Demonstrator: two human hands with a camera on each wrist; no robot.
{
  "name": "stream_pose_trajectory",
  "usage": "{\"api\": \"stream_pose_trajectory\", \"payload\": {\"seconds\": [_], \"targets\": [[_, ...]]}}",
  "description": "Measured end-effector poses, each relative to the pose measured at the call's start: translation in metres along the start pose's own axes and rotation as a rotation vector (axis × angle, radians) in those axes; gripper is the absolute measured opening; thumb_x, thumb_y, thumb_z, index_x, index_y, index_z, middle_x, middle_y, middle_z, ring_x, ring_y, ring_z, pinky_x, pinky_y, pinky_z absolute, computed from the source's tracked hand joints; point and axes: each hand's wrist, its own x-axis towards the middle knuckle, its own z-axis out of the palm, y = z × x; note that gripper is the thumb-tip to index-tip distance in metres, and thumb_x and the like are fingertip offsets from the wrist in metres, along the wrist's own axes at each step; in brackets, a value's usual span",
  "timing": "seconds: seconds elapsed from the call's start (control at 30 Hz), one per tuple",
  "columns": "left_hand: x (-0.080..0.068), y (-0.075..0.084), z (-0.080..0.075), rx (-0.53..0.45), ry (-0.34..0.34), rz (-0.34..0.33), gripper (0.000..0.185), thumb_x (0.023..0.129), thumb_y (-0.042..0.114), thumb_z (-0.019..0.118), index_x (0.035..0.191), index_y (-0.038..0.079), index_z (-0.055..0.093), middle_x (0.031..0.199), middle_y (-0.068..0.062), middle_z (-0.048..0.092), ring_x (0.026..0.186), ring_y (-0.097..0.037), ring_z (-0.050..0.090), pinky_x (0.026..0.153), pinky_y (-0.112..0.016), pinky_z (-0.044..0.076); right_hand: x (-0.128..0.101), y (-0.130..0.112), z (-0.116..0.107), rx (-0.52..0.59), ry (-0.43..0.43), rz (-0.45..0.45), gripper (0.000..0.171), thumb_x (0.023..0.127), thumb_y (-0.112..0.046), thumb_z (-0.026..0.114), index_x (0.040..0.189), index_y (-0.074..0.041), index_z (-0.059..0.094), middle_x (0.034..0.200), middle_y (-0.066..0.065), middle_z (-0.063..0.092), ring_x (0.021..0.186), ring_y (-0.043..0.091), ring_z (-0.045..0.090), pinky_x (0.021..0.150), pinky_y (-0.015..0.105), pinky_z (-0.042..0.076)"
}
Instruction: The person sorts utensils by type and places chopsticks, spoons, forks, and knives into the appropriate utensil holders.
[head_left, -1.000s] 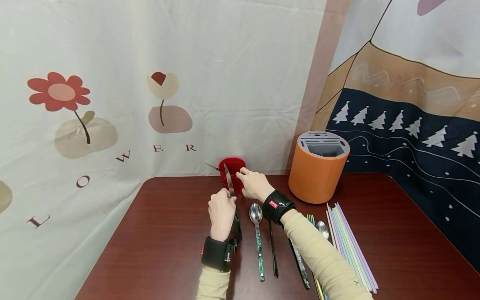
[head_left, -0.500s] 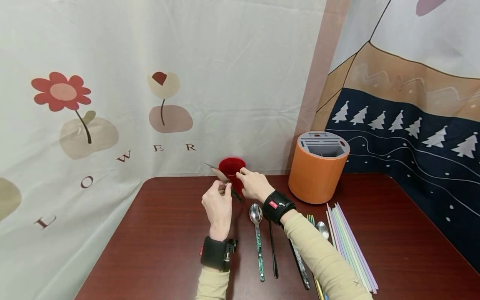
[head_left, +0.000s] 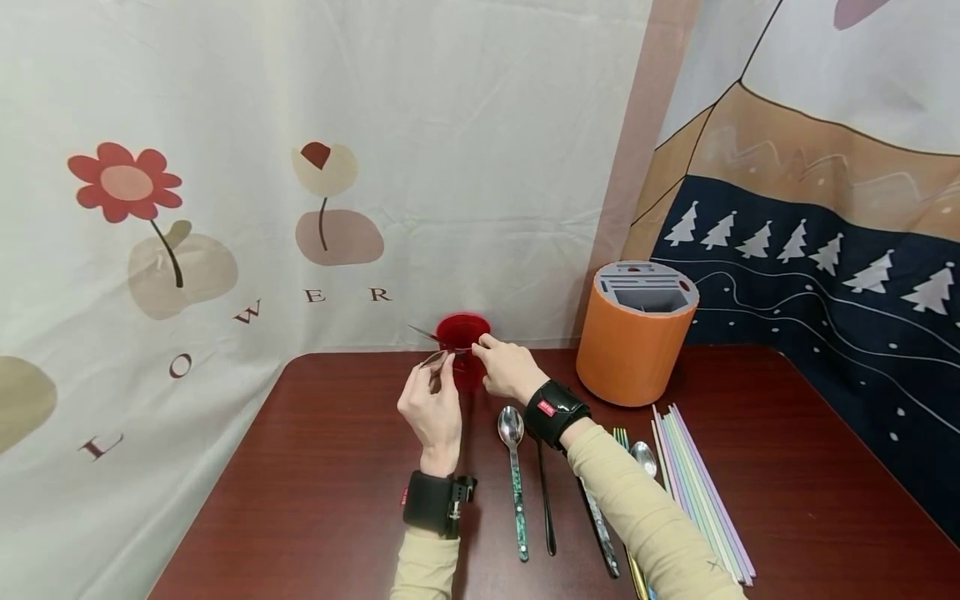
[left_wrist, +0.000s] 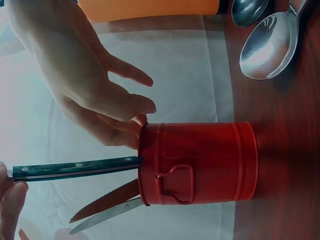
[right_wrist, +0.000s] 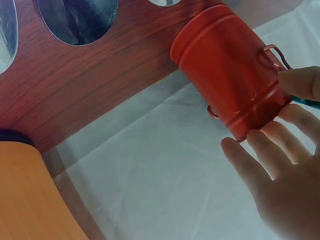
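the left hand now pinches the knife, handle shifted to the mouth of the red cup, seemingly aligned for entry, while the right hand rests loosely extended fingers at the rim.

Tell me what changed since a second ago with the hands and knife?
The left hand moved slightly forward and left, turning the knife it grips: its green handle, first hanging toward the person, now points at the red cup. Nothing was let go. The right hand stayed by the cup's rim; the orange holder stayed put.
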Motion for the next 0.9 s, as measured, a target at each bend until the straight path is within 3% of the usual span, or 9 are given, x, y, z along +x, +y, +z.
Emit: {"api": "stream_pose_trajectory", "payload": {"seconds": [0.17, 0.27, 0.4, 0.57, 0.9], "targets": [[0.001, 0.001, 0.001, -0.032, 0.023, 0.037, 0.01, 0.078, 0.008, 0.075, 0.084, 0.0, 0.074, 0.078, -0.013, 0.071, 0.068, -0.022, 0.069, 0.071, -0.012, 0.053, 0.001, 0.0, 0.001, -0.002, -0.007, 0.007, 0.051, 0.081, -0.014, 0.066, 0.131, -0.01, 0.056, 0.127, 0.006, 0.055, 0.088, 0.03, 0.067, 0.074, 0.041, 0.057], [0.0, -0.002, 0.002, -0.065, 0.0, -0.002, 0.01, 0.079, 0.007, 0.074, 0.085, 0.0, 0.074, 0.079, -0.014, 0.072, 0.07, -0.023, 0.069, 0.072, -0.011, 0.053, 0.002, 0.001, 0.002, -0.005, -0.009, 0.009, 0.051, 0.081, -0.014, 0.066, 0.131, -0.01, 0.056, 0.128, 0.006, 0.055, 0.089, 0.03, 0.067, 0.075, 0.041, 0.057], [-0.007, -0.012, 0.004, -0.083, -0.075, -0.09, 0.01, 0.079, 0.007, 0.074, 0.087, 0.0, 0.074, 0.08, -0.014, 0.072, 0.072, -0.024, 0.07, 0.071, -0.018, 0.055, 0.002, 0.001, 0.002, -0.006, -0.018, 0.01, 0.052, 0.081, -0.014, 0.067, 0.132, -0.01, 0.055, 0.13, 0.006, 0.054, 0.089, 0.03, 0.067, 0.075, 0.041, 0.057], [-0.009, -0.022, 0.007, -0.061, -0.184, -0.12, 0.01, 0.081, 0.008, 0.072, 0.087, -0.001, 0.072, 0.081, -0.014, 0.071, 0.074, -0.025, 0.07, 0.069, -0.035, 0.058, 0.001, 0.001, 0.002, -0.01, -0.016, 0.002, 0.053, 0.081, -0.015, 0.068, 0.133, -0.009, 0.055, 0.13, 0.007, 0.054, 0.087, 0.031, 0.067, 0.073, 0.041, 0.057], [-0.005, -0.022, 0.007, 0.08, -0.341, -0.221, 0.023, 0.093, 0.018, 0.059, 0.099, -0.001, 0.072, 0.095, -0.013, 0.074, 0.084, -0.024, 0.07, 0.075, -0.038, 0.057, 0.002, 0.003, 0.002, -0.009, -0.013, -0.004, 0.053, 0.08, -0.015, 0.068, 0.132, -0.01, 0.055, 0.13, 0.007, 0.054, 0.09, 0.03, 0.067, 0.073, 0.04, 0.057]]}}
